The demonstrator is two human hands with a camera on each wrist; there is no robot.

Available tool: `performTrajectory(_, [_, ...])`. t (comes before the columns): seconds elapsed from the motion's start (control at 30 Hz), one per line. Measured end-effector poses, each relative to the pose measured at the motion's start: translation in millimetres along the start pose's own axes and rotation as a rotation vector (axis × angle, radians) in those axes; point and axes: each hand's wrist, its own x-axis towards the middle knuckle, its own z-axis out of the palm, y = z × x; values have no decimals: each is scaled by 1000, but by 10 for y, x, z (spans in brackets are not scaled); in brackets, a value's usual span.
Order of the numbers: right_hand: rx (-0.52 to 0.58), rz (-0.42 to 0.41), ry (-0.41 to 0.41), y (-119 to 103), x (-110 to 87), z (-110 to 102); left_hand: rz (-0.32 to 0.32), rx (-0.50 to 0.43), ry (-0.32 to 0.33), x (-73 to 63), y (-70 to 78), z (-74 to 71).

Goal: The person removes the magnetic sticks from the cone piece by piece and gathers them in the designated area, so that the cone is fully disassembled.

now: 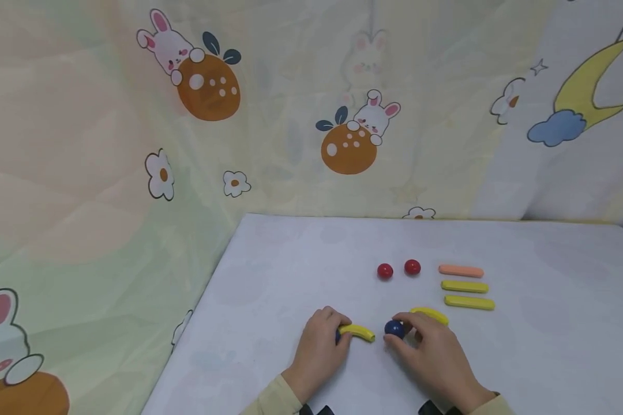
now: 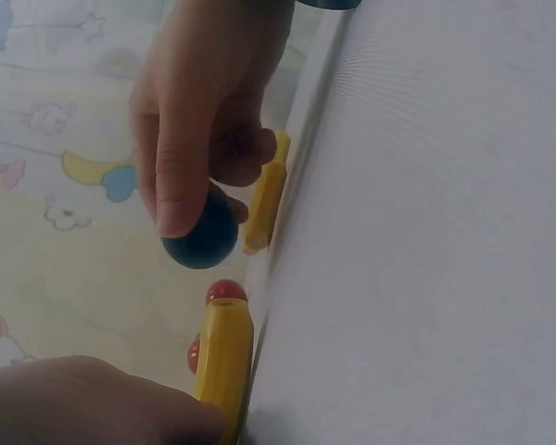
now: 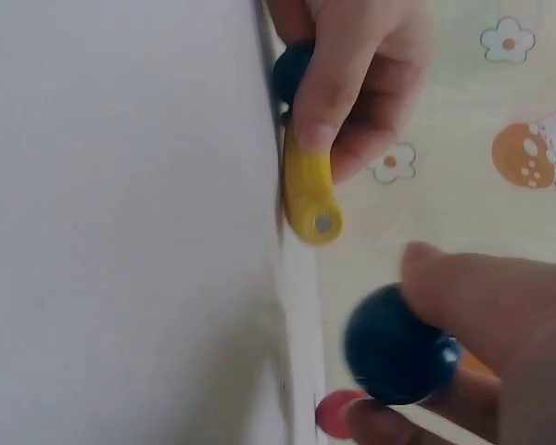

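Observation:
My left hand (image 1: pixel 319 346) pinches a curved yellow magnetic rod (image 1: pixel 360 332) low over the white table. At the rod's near end sits a blue ball (image 3: pixel 292 72), partly covered by the fingers. The rod's free end points right and shows a grey disc in the right wrist view. Between thumb and fingers, my right hand (image 1: pixel 438 357) pinches another blue ball (image 1: pixel 394 329), a short gap from that free end. Behind the right hand lies a second curved yellow rod (image 1: pixel 431 314), partly hidden by the fingers.
Two red balls (image 1: pixel 385 271) (image 1: pixel 412 267) lie farther back on the table (image 1: pixel 291 259). To their right, a straight orange rod (image 1: pixel 461 271) and two straight yellow rods (image 1: pixel 464 286) (image 1: pixel 469 302) lie in a row. A printed cloth (image 1: pixel 280 132) hangs behind the table.

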Motion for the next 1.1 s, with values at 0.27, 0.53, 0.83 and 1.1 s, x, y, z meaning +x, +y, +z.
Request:
performTrajectory(0.27, [77,-19,131,201,304,-48,-23,-11,-21,-4,-17,17])
performTrajectory(0.53, [93,66,56,234,585,20,-30,-8,-34,-16,-9,30])
performTrajectory(0.83, [55,93,0,207,698,102,-21,9,-36,-15,15,14])
performTrajectory(1.1, [55,79,0,176,733,116,-17,-10,-28,-6,16,-27])
